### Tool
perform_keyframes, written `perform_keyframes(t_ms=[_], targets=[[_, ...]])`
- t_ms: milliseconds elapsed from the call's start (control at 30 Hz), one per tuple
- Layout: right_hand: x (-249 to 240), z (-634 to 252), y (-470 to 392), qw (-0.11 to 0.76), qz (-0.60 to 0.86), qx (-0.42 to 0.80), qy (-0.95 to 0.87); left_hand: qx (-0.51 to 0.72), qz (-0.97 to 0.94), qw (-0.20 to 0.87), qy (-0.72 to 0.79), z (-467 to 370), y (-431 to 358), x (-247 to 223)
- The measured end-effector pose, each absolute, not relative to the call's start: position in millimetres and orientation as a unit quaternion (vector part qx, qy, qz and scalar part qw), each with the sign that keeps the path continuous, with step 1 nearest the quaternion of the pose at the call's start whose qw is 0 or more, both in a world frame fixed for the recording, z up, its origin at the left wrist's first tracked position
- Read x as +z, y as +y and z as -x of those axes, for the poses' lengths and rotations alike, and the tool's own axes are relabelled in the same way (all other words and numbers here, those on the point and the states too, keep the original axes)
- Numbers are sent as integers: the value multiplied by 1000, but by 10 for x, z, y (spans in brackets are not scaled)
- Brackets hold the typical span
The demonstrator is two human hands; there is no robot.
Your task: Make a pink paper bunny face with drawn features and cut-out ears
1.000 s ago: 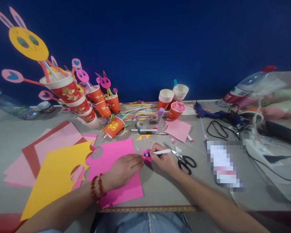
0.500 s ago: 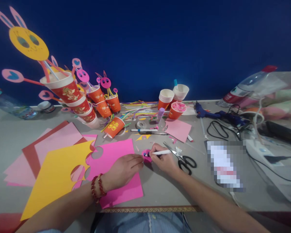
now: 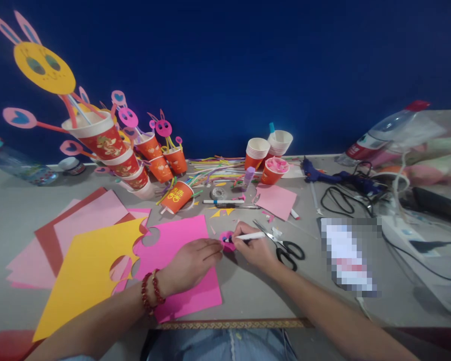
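Observation:
My right hand [image 3: 253,249] grips a white marker [image 3: 254,235], its dark tip down on a small magenta paper circle [image 3: 230,245] with blue marks. My left hand [image 3: 195,260] lies flat with fingers stretched out, the fingertips touching the circle's left edge. Beneath that hand and wrist spreads a bright pink sheet [image 3: 195,230] with round cutouts. A yellow sheet [image 3: 84,260], also cut along its edge, overlaps it under my left forearm. Black-handled scissors [image 3: 285,249] lie half open just right of my right hand.
Cups with paper rabbit heads [image 3: 45,67] stand at the back left. A tape roll [image 3: 218,193], pens [image 3: 223,202] and a purple glue stick [image 3: 248,178] lie beyond my hands. At the right are a pixelated object [image 3: 348,255], cables [image 3: 342,200] and a glue gun [image 3: 323,175].

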State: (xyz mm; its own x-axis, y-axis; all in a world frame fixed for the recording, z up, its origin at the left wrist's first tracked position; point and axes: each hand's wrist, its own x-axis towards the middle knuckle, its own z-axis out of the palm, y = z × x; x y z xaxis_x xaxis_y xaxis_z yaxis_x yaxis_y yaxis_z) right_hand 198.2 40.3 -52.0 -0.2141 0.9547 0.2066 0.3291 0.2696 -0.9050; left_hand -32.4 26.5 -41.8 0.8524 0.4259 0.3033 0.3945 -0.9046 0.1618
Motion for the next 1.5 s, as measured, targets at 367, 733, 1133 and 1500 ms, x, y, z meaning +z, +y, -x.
perform_keyframes(t_ms=[367,733,1133,1500], targets=[[-503,-1980,403,415,471,380,-679,169,-960,52,218,327,264,-422],[-466,-1974,403,422,473,373,-677,161,-962,49,217,336,262,-452],[-446,-1975,401,427,490,374,-662,170,-961,42,216,325,265,-403],[-439,-1969,401,430,494,370,-659,171,-961,47,211,329,266,-420]])
